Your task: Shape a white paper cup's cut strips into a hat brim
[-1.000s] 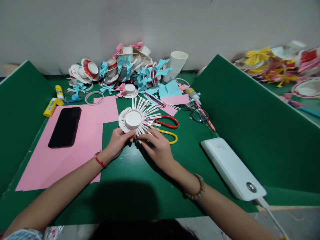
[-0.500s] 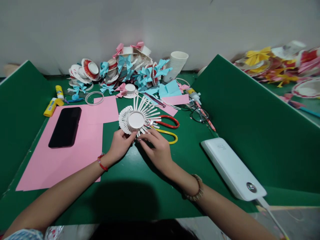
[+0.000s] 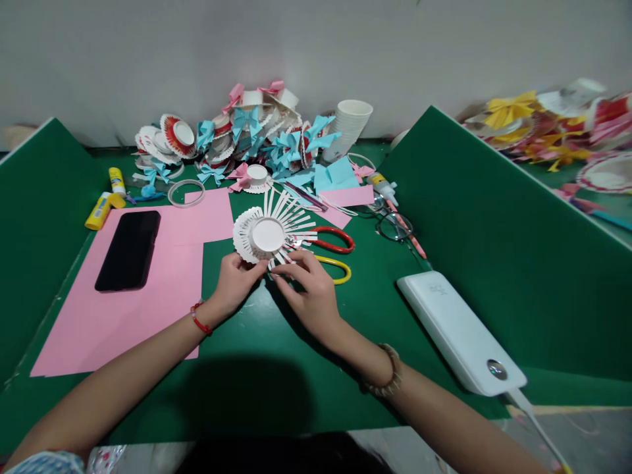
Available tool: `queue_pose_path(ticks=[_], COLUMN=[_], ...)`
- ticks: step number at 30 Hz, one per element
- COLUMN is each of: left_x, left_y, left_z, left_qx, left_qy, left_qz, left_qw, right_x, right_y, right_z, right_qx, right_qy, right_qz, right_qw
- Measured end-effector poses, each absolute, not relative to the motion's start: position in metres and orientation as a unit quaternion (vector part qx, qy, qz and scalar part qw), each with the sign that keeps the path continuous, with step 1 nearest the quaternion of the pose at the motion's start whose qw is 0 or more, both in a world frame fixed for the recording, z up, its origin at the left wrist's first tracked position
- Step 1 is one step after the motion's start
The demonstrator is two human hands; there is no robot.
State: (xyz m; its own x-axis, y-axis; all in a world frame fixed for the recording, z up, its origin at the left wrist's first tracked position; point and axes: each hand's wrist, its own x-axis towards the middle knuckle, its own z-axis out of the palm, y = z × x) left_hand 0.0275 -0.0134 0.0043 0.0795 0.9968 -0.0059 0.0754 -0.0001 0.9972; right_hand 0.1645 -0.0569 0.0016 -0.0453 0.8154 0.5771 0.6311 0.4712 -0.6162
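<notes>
A white paper cup (image 3: 268, 235) has its side cut into many strips that fan out round its base. Along its left the strips are folded into a ruffled rim; at the top and right they stick out straight. My left hand (image 3: 237, 283) is closed on the lower left edge, thumb on the paper. Fingers of my right hand (image 3: 310, 289) pinch a strip at the lower edge, close to the left thumb. Scissors (image 3: 336, 242) with one red and one yellow handle lie just right of the cup, their blades hidden beneath the strips.
Pink paper sheets (image 3: 172, 276) carry a black phone (image 3: 128, 250) on the left, near glue sticks (image 3: 101, 210). Finished paper hats with bows (image 3: 247, 131) pile up behind, beside stacked paper cups (image 3: 349, 128). Right are eyeglasses (image 3: 395, 226), a white power bank (image 3: 461, 332) and a green divider (image 3: 494, 250).
Both hands stay at the cup's lower edge. My left hand and the cup have shifted very slightly to the left; the rest looks the same.
</notes>
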Motion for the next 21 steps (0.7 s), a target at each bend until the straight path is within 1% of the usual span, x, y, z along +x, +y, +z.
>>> queue_pose_path(ticks=[5,11,15,21], left_x=[0.0262,0.0234,0.0246,0.0282], left_y=[-0.0131,-0.0135,-0.0127,-0.0137], left_z=[0.0012,-0.0009,0.0008,0.0046], left_qx=[0.527,0.525,0.531,0.554], left_qy=[0.480,0.454,0.479,0.506], left_qz=[0.462,0.453,0.447,0.458], left_qw=[0.527,0.559,0.537,0.477], right_x=[0.1623,0.1657,0.1667,0.1632], right_y=[-0.0577,-0.0570,-0.0568,-0.0568], right_z=[0.0006,-0.0004,-0.0004,0.0018], right_qx=[-0.514,-0.519,-0.515,-0.515], right_qy=[-0.695,-0.700,-0.707,-0.691], right_qz=[0.134,0.114,0.097,0.118], right_qw=[0.484,0.477,0.474,0.494])
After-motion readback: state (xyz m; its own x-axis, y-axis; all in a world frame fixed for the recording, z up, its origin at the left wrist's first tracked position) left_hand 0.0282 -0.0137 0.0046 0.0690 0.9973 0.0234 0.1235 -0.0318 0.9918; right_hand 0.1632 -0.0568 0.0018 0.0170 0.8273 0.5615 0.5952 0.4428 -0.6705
